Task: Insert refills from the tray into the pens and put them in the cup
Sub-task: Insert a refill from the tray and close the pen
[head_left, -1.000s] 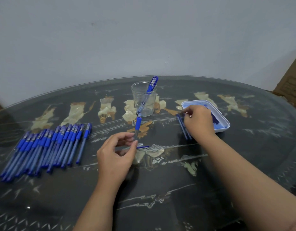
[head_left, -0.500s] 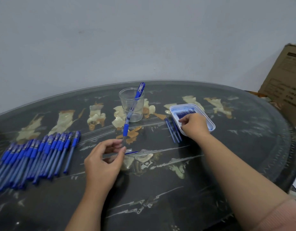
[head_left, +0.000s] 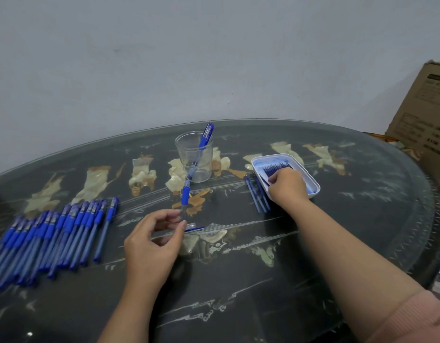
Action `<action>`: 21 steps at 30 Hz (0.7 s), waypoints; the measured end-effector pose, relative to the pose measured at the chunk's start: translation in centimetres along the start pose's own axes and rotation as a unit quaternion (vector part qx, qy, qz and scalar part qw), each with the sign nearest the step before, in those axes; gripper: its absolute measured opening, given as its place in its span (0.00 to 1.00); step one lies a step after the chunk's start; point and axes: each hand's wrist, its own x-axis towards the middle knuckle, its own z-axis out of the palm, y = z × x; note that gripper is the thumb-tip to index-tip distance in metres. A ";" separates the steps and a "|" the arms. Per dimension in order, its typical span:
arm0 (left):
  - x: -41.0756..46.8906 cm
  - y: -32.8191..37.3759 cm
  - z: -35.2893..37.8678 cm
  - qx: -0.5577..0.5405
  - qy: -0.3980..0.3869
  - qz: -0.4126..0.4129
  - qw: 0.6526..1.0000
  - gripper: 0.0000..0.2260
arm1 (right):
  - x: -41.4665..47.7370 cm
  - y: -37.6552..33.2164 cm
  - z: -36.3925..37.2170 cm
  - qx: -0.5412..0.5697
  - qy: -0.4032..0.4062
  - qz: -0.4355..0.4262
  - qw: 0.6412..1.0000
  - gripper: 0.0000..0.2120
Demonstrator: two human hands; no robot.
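The cardboard box point(head_left: 421, 115) past the table's right edge has dark print and a label on its side, but the lettering is too blurred to read. Any marking on the pens is too small to make out.

The left hand point(head_left: 152, 243) is out over the middle of the dark, glass-topped table point(head_left: 238, 280), thumb and fingertips pinching the lower end of a pen barrel point(head_left: 185, 196). The barrel stands nearly upright, its blue grip uppermost. Just beside the thumb a thin blue piece point(head_left: 195, 229) lies on the glass; I cannot tell what it is.

Toward the far edge stands the clear cup point(head_left: 194, 157) with one finished pen point(head_left: 203, 142) leaning in it, top against the right side of the rim.

The right hand point(head_left: 287, 188) reaches into the white tray point(head_left: 313, 186) at the far right, fingers curled down onto the refills point(head_left: 276, 168) lying there. The hand covers most of the tray's near half, so I cannot tell whether it has actually pinched one. A few loose refills point(head_left: 257, 196) lie on the glass just beside the tray's left wall.

Along the left edge a long row of blue pens point(head_left: 53, 233) lies side by side, touching. A pink sleeve point(head_left: 412, 318) shows at the near right corner.
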 end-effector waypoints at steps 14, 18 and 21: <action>0.1 0.0 0.1 -0.009 0.015 0.013 1.000 0.11 | -8.7 -6.3 -0.6 0.447 -0.132 -0.005 0.885 0.12; 0.1 -0.1 0.1 -0.004 0.008 0.032 0.999 0.11 | -11.6 -7.0 -0.3 0.584 -0.244 0.031 0.773 0.12; 0.1 -0.3 -0.1 0.010 0.001 0.054 0.998 0.10 | -11.8 -7.0 -0.5 0.656 -0.279 0.053 0.700 0.12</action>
